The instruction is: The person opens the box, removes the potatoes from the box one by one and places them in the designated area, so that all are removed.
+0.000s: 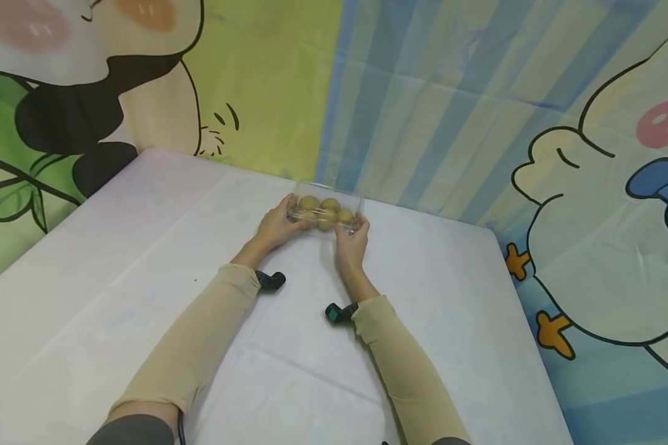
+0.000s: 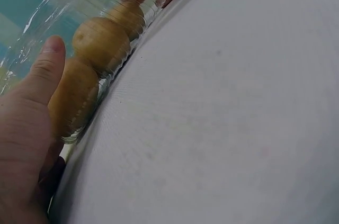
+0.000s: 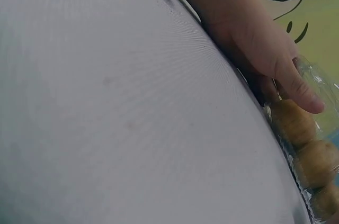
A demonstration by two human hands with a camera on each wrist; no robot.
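A clear plastic box (image 1: 327, 187) near the table's far edge holds several round, yellowish-brown, potato-like items (image 1: 330, 204). My left hand (image 1: 276, 225) grips the box's left end, thumb on the near side. At the other end my right hand (image 1: 352, 247) holds it the same way. In the left wrist view, the left thumb (image 2: 45, 68) presses the clear wall beside the potato-like items (image 2: 100, 45). The right wrist view shows the right thumb (image 3: 299, 89) over the box's near wall. Fingers behind the box are partly hidden. Whether its base touches the table, I cannot tell.
A white-covered table (image 1: 145, 296) spreads under both arms. Behind it hangs a cartoon-printed curtain (image 1: 423, 105), close to the far edge. Black wrist cameras (image 1: 271, 281) stick out inward from both wrists.
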